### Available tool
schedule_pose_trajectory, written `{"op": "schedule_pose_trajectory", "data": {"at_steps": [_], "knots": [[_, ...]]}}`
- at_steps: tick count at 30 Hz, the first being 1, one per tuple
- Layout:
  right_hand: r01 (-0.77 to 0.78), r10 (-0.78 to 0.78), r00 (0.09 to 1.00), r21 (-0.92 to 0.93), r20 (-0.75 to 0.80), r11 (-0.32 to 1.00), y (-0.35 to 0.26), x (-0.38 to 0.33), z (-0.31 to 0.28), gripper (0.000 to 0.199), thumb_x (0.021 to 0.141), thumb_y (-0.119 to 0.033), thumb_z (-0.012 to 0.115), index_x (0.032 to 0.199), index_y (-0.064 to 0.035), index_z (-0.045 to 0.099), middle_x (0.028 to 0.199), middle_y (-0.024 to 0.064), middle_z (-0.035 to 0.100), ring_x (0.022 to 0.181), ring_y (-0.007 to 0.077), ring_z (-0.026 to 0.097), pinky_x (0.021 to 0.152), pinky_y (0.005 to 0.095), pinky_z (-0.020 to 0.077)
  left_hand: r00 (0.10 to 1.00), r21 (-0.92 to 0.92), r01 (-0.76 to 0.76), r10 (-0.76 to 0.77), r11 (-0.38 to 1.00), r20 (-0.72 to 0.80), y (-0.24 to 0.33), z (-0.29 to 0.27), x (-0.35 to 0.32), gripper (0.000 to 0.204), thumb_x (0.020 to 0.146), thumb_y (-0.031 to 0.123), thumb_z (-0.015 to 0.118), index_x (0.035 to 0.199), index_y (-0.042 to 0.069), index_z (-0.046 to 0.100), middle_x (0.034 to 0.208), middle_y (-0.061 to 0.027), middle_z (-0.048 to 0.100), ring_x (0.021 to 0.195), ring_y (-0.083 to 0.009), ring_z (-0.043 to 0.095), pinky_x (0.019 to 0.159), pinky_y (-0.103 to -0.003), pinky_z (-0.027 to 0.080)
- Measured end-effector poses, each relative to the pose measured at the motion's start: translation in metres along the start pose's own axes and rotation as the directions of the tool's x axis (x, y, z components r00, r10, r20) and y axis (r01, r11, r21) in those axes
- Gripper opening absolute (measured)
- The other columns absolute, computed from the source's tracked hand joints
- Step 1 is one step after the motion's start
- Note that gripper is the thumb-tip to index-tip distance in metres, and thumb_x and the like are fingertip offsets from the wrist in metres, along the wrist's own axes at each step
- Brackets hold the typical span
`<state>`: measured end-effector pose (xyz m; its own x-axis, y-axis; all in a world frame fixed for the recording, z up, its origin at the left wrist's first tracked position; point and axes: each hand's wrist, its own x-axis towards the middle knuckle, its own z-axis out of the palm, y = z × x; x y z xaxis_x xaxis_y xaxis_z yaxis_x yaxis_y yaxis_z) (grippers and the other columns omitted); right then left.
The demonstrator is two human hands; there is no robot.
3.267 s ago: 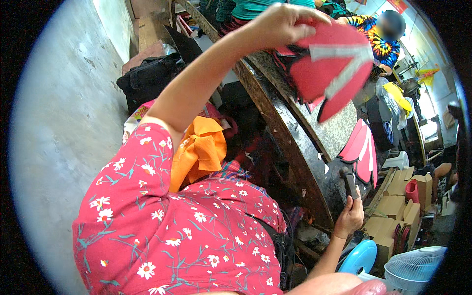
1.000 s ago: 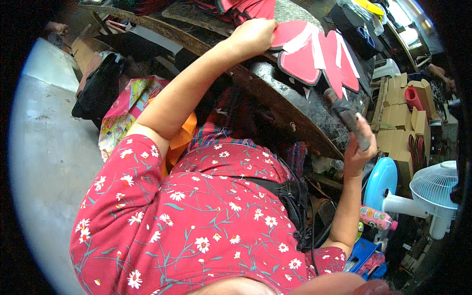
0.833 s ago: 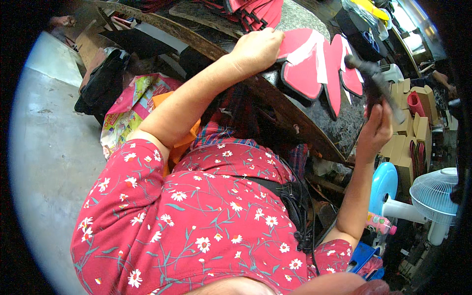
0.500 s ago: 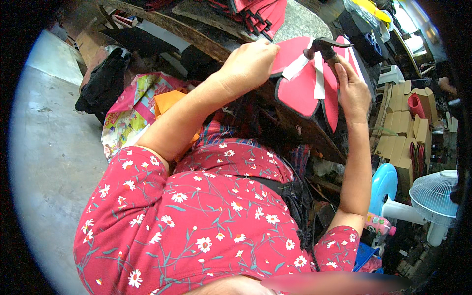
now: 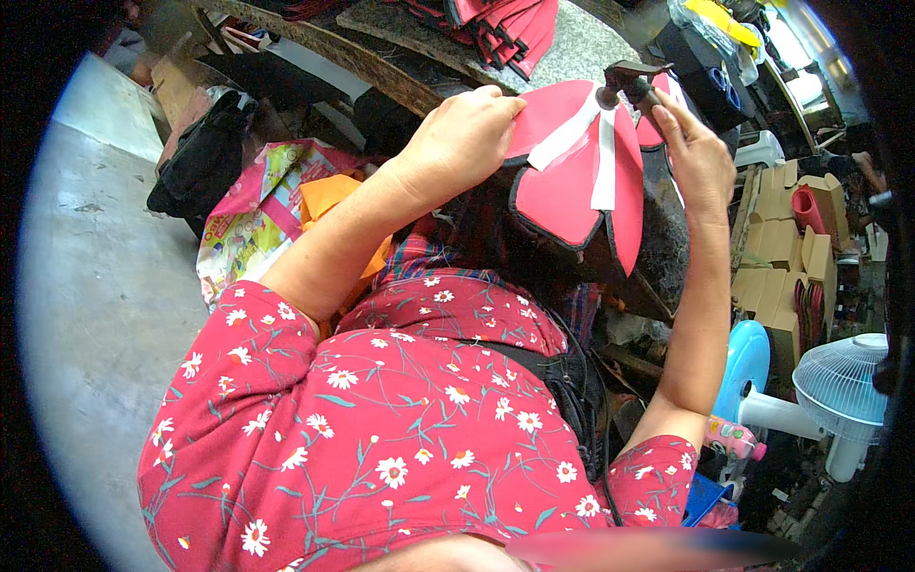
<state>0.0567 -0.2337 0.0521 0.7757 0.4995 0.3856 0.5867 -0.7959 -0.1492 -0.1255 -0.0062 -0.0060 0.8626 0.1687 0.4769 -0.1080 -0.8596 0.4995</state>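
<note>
My left hand (image 5: 462,138) is closed, its fingers pinching the left edge of a pink, black-edged cut piece (image 5: 558,208) that looks like a shoe upper. Two white tape strips (image 5: 602,167) fan out across this piece from its upper part. In my right hand (image 5: 701,162) is a hammer (image 5: 624,84), gripped by its handle. The hammer's dark head is over the top ends of the strips; whether it touches them I cannot tell. Another pink piece (image 5: 650,132) shows partly behind the hammer and my right hand.
Behind, a stack of pink black-edged pieces (image 5: 519,38) lies on a grey stone slab (image 5: 586,43). Cardboard boxes (image 5: 767,238) and a white-and-blue fan (image 5: 843,386) stand at my right. A colourful bag (image 5: 253,214) and a black bag (image 5: 200,157) are at my left.
The pink piece has shifted left and toward me, with my left hand moving along with it. My right hand has moved slightly right, and the hammer head has risen a little.
</note>
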Motion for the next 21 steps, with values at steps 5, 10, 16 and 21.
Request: {"op": "schedule_pose_trajectory", "data": {"at_steps": [5, 10, 16, 21], "knots": [[0.021, 0.076, 0.975, 0.429, -0.210, 0.903, 0.002, 0.009, 0.011, 0.045, 0.096, -0.062, 0.048, 0.127, -0.0334, 0.065, 0.096, 0.0110, 0.073, 0.089, 0.0355, 0.070, 0.072, 0.0437, 0.0539, 1.000, -0.025, -0.007, 0.006, 1.000, -0.021, 0.005, -0.009, -0.007, 0.026, 0.091, 0.008, 0.056, 0.112, -0.004, 0.066, 0.094, -0.0223, 0.064, 0.090, -0.0385, 0.064, 0.081, -0.041, 0.052], [-0.181, 0.161, 0.977, 0.154, 0.139, 0.971, 0.013, 0.007, 0.016, 0.045, 0.096, -0.062, 0.048, 0.127, -0.0348, 0.065, 0.098, 0.0117, 0.074, 0.091, 0.0311, 0.071, 0.078, 0.0393, 0.0526, 0.991, -0.064, -0.096, 0.089, 0.993, -0.100, -0.002, -0.007, -0.003, 0.025, 0.091, 0.007, 0.056, 0.111, -0.004, 0.067, 0.097, -0.0233, 0.065, 0.092, -0.0388, 0.065, 0.083, -0.041, 0.052], [-0.014, 0.100, 0.989, 0.620, -0.105, 0.784, 0.010, -0.008, 0.002, 0.040, 0.097, -0.053, 0.056, 0.127, -0.0284, 0.067, 0.087, 0.0043, 0.076, 0.070, 0.0090, 0.068, 0.059, 0.0276, 0.0492, 0.972, -0.020, -0.103, 0.097, 0.994, -0.213, -0.022, 0.028, 0.037, 0.025, 0.088, 0.009, 0.052, 0.101, -0.002, 0.071, 0.095, -0.0247, 0.068, 0.092, -0.0394, 0.067, 0.085, -0.046, 0.054], [-0.002, -0.008, 0.999, 0.233, 0.043, 0.972, -0.012, -0.033, 0.010, 0.039, 0.097, -0.057, 0.051, 0.126, -0.0366, 0.066, 0.091, 0.0153, 0.073, 0.086, 0.0332, 0.071, 0.073, 0.0420, 0.0545, 0.991, 0.056, -0.072, 0.078, 0.996, -0.108, -0.026, 0.043, 0.060, 0.024, 0.089, 0.012, 0.056, 0.104, 0.000, 0.071, 0.095, -0.0224, 0.068, 0.091, -0.0381, 0.067, 0.084, -0.045, 0.054]]}}
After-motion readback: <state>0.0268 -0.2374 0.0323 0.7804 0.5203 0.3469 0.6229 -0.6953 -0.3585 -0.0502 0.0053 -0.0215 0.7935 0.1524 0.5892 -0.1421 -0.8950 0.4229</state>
